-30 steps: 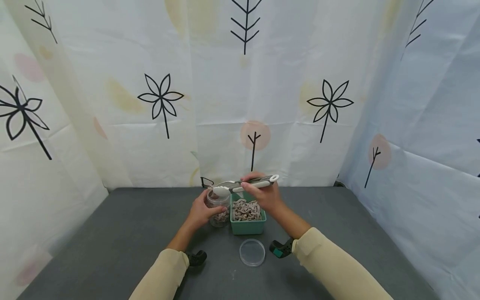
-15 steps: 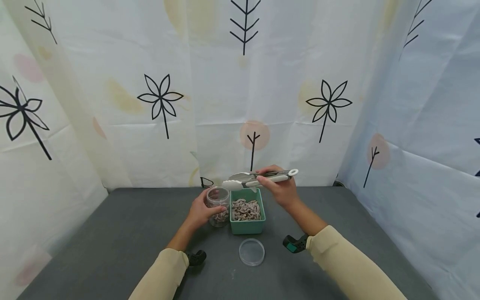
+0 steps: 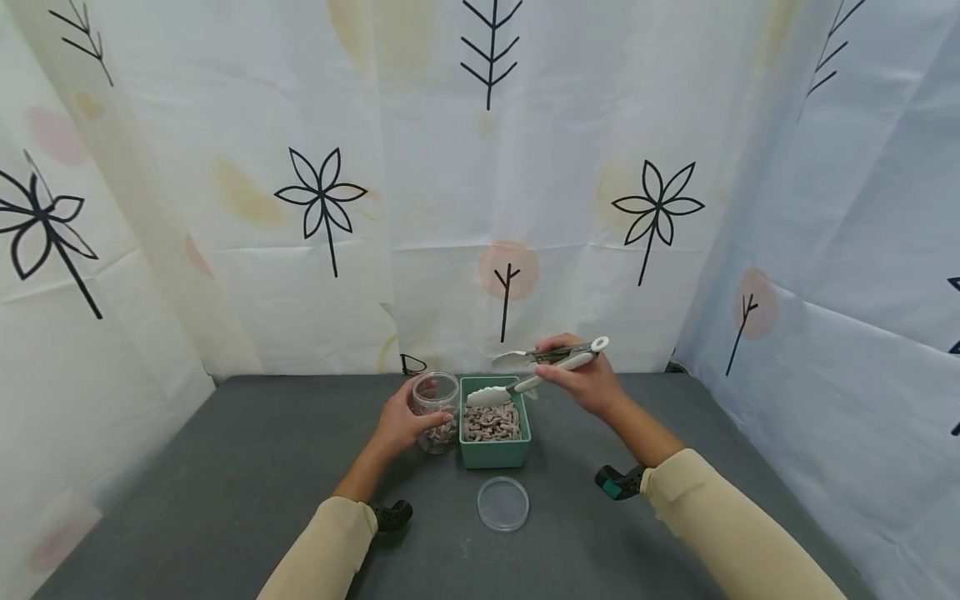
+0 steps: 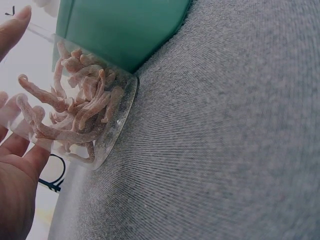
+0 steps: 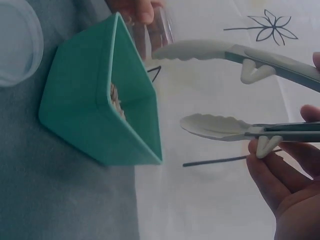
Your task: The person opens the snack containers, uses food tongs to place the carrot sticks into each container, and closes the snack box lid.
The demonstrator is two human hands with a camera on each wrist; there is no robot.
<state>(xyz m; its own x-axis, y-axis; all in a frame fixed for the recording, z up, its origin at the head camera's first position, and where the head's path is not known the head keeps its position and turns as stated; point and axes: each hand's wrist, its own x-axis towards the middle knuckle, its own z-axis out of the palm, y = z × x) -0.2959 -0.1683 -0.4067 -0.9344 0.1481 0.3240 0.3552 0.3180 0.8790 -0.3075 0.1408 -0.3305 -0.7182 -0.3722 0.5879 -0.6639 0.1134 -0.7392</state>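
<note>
A clear jar (image 3: pixel 437 393) stands on the table, and my left hand (image 3: pixel 397 427) holds it round its side. Knobbly, pinkish-grey twisted pieces (image 4: pixel 82 100) fill its lower part, as the left wrist view shows. Touching or very near the jar's right side is a green box (image 3: pixel 495 454), with more such pieces (image 3: pixel 492 422) inside. My right hand (image 3: pixel 588 385) grips white-and-grey kitchen tongs (image 3: pixel 551 372) above the box. Their arms are spread, with nothing visible between the scalloped tips; the lower tip hangs over the box.
A round clear lid (image 3: pixel 503 504) lies on the dark grey table (image 3: pixel 300 467) in front of the box. White patterned cloth (image 3: pixel 450 183) hangs behind the table and along both sides.
The tongs have moved right from above the jar's mouth to over the green box, and their arms have spread apart. My left hand and the jar have stayed in place.
</note>
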